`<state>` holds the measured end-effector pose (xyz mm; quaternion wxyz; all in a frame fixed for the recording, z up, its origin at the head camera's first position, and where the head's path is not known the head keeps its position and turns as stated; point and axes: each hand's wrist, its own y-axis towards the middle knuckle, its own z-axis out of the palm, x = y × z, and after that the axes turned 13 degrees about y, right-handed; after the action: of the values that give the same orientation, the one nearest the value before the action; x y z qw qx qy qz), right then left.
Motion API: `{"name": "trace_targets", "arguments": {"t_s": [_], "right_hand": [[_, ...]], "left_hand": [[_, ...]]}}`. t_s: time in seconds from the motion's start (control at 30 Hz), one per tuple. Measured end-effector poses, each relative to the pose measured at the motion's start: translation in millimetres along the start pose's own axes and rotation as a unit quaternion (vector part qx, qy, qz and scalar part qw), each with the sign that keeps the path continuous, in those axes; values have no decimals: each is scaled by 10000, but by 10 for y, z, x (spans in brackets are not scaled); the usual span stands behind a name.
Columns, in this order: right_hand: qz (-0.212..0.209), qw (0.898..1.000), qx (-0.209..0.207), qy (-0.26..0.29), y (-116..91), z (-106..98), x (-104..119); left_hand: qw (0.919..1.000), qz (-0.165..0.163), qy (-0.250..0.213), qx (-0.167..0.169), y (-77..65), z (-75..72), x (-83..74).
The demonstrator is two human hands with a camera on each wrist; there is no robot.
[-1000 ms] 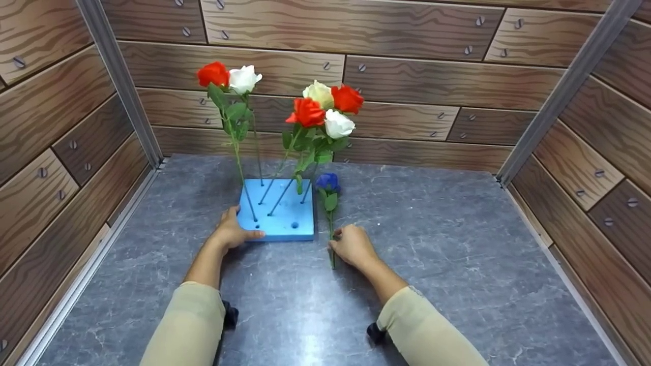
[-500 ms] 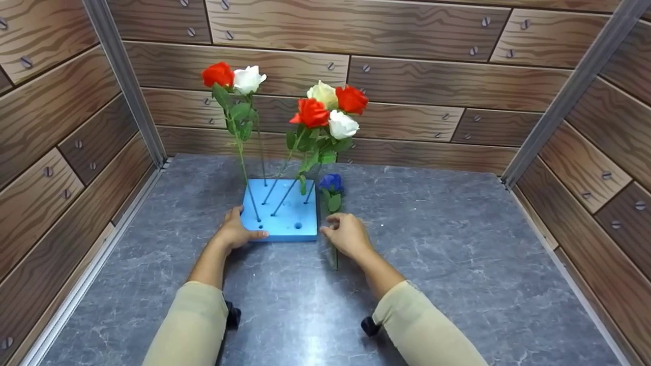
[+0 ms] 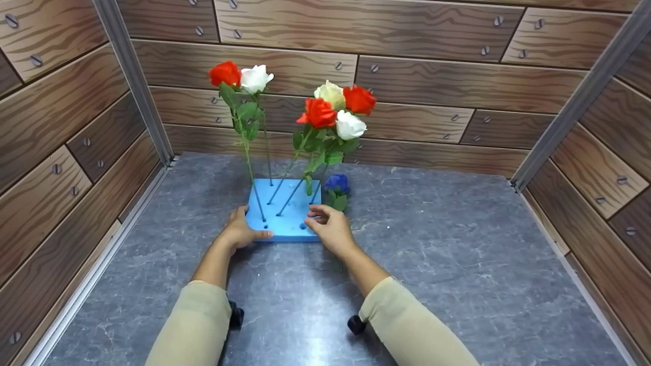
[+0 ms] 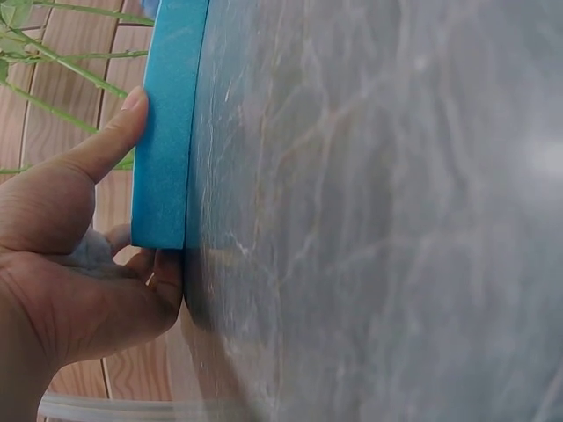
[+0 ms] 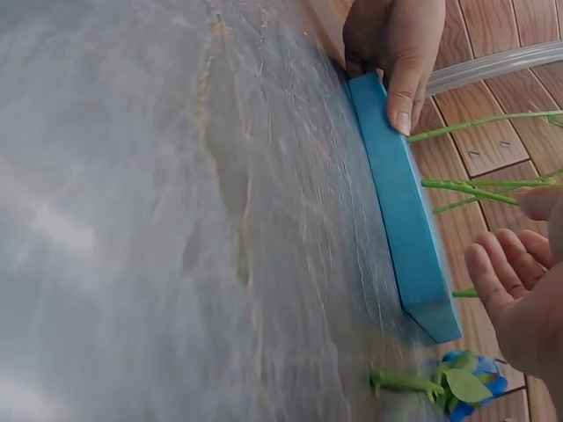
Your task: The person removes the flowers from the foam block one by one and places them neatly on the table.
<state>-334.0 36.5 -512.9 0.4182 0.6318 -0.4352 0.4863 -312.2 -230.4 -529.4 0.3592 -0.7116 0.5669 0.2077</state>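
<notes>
My left hand (image 3: 240,232) grips the front left corner of a light blue block (image 3: 285,237) with holes in its top. In the left wrist view the thumb (image 4: 120,134) lies on the front face, the other fingers bent at the side. Red, white and cream artificial roses (image 3: 319,113) stand in the holes, some stems leaning. My right hand (image 3: 331,230) hovers by the block's front right part, thumb and fingers apart, nothing between them. A blue rose (image 3: 336,183) lies on the table along the block's right side; in the head view that hand hides its stem.
The grey marbled table (image 3: 457,274) reaches to wood-patterned walls (image 3: 432,86) at the back and both sides. Metal corner posts (image 3: 133,81) stand at the back corners. A small black device (image 3: 357,324) sits under the right sleeve.
My right hand has let go of the blue rose's stem and moved left to the block. The rose stays on the table. My left hand keeps its grip on the block.
</notes>
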Motion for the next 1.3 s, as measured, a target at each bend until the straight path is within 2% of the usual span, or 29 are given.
{"name": "trace_targets", "arguments": {"t_s": [0.1,0.23,0.57,0.87,1.3], "right_hand": [[58,9987,-42,496,78,75,-3],[155,9958,-187,885,166,189,-35],[113,9930,-114,1170,337,452,-162],[353,9870,-147,1560,483,502,-174],[197,9865,-390,1576,526,607,-212]], "left_hand": [[10000,0,-36,-21,9,-4,-4],[10000,-19,-47,-67,14,10,-12],[9999,-102,13,-94,28,41,33],[9999,-46,27,-137,47,18,37],[9999,-101,44,-82,84,2,57]]}}
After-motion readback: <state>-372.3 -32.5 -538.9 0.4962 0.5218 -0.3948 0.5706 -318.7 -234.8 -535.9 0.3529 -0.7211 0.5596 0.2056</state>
